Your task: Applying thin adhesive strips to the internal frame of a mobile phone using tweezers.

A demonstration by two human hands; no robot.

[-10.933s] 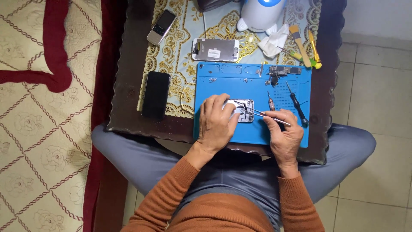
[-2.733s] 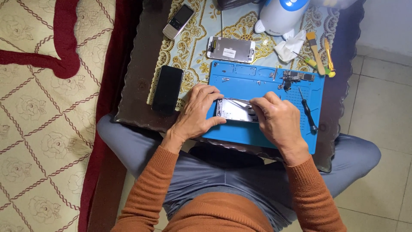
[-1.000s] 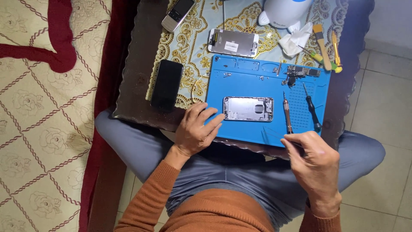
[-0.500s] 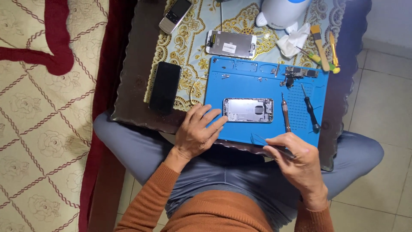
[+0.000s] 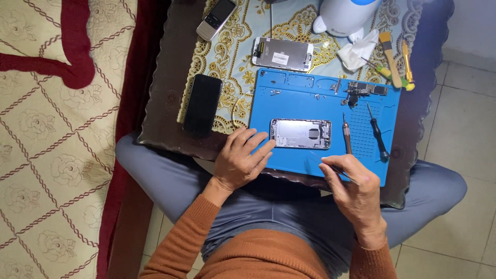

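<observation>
An opened silver phone housing lies on a blue work mat. My left hand rests flat at the mat's near left edge, fingertips just left of the housing, holding nothing. Near the mat's front edge, my right hand pinches thin metal tweezers whose tips point toward the housing. Two screwdrivers lie to the right of the housing, a brown-handled one and a black one.
A detached phone screen, a black phone and a small keypad phone lie on the patterned cloth. Small phone parts, a tissue, a brush and a white-blue device sit at the back.
My right hand has come back from the table's right edge toward the housing with the tweezers. My left hand has stayed at the mat's left edge.
</observation>
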